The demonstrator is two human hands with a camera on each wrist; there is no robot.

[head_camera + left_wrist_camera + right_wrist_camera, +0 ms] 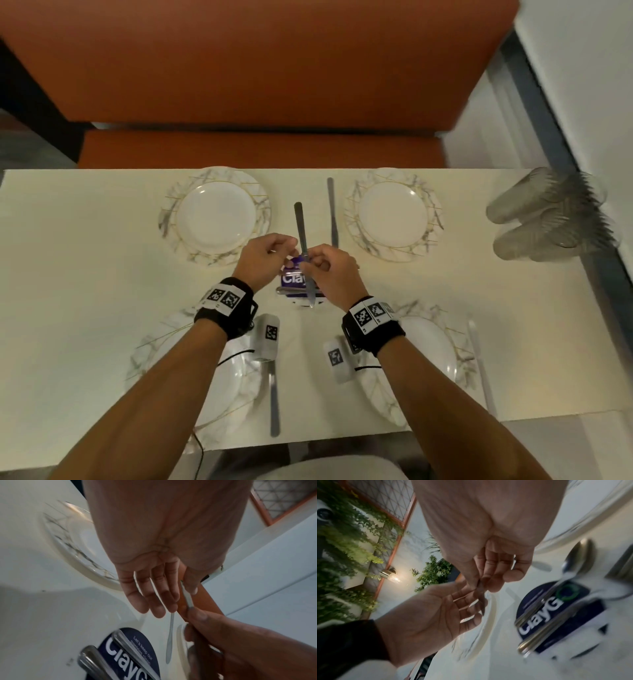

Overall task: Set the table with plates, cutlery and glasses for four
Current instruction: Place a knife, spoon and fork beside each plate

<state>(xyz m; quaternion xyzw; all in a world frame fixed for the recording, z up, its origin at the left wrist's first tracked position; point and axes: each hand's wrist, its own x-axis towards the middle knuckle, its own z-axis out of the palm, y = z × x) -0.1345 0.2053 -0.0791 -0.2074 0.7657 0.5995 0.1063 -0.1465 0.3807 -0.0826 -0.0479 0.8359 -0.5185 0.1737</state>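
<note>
My right hand (329, 270) pinches a table knife (301, 226) above the middle of the table, handle pointing away, blade tip over the blue sign. My left hand (267, 255) is just left of the knife; in the left wrist view its fingers (154, 591) are straight and its thumb lies beside the knife (186, 596), which the right hand (223, 635) grips lower down. Marbled plates stand at far left (214, 216), far right (394, 214), near left (150, 342) and near right (431, 346). Single knives lie by the far right plate (331, 212), near left plate (274, 394) and near right plate (481, 366).
A blue "ClayGo" sign (293, 281) at the table's middle carries spoons (539, 626) and other cutlery. Clear glasses (548, 212) lie stacked on their sides at the table's right end by the wall. An orange bench (260, 68) runs along the far edge.
</note>
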